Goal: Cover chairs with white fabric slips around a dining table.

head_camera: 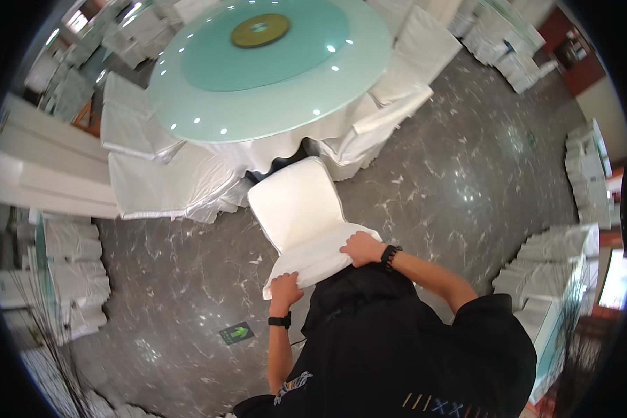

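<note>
A chair in a white fabric cover [295,201] stands right in front of me, its seat towards the round table and its backrest close to my body. My left hand [286,290] grips the left end of the backrest's top edge, fingers curled over the cloth. On the right end, my right hand [362,248] holds the same edge, thumb and fingers wrapped over it. The chair's legs are hidden under the cover and by the seat.
A round table [271,116] with a glass top and turntable [313,62] stands ahead. White-covered chairs [172,180] flank it on the left, others [376,130] on the right. A pillar [57,162] rises at left. A green arrow sign [236,333] marks the marble floor [439,172].
</note>
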Available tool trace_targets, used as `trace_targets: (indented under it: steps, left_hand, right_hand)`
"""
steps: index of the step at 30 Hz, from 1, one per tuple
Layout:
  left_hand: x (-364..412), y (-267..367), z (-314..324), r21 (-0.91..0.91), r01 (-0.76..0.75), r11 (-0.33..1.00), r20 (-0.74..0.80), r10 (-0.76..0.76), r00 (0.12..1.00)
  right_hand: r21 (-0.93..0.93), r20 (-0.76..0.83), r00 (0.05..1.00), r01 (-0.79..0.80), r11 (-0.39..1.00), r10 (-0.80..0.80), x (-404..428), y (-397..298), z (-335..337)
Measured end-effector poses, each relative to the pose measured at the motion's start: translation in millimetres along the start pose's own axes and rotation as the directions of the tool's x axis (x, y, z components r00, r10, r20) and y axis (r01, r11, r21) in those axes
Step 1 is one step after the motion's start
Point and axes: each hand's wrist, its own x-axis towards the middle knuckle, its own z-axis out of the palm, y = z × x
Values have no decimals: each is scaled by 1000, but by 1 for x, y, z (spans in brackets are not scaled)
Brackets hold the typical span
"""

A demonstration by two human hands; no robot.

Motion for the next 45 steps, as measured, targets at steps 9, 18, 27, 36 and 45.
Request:
trace_targets:
  steps: [9,18,27,36,45]
  left_hand:
    - [35,104,-41,-189,-170,967,-73,158,985]
    - [120,224,-10,-312,-70,947,-306,-30,952]
    - [127,252,-27,18,298,954,-149,-292,945]
    - [197,347,-70,-265,5,964,-131,-41,991]
    - [308,380,-126,-147,-146,978,-474,60,878]
  right_hand:
    - [376,-529,830,42,926,178,-83,61,-7]
    - [354,162,832,-551,756,531,-246,217,190]
    - [444,254,765,-635,632,591,-320,286,168]
    - [632,-35,841,-400,664,540,-274,325,101]
    - [497,-369,836,-191,847,405,-209,398,-16]
